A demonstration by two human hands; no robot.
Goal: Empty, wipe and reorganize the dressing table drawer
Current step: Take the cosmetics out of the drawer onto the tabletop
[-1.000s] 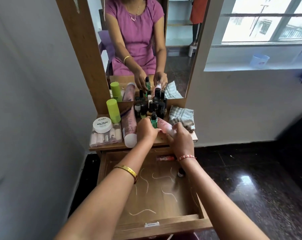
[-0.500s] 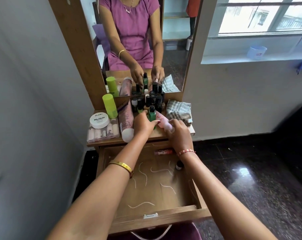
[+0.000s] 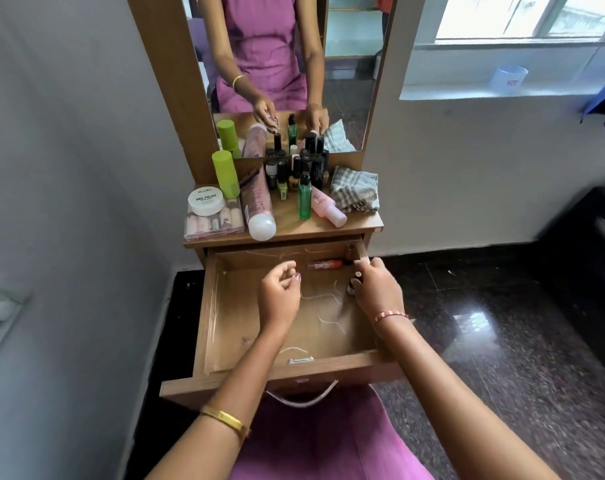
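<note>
My right hand (image 3: 377, 289) pinches the small dark bottle (image 3: 353, 285) by the drawer (image 3: 221, 306) right edge; left hand (image 3: 280, 292) loosely curled, empty. Light, glassy, probably fragile; grip the cap.

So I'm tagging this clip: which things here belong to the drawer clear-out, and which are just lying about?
Job in hand:
open wooden drawer
red tube inside it
small dark bottle at the right hand
green clear bottle and pink bottle on top
checked grey cloth

Lying about:
white tub on the window ledge
</note>
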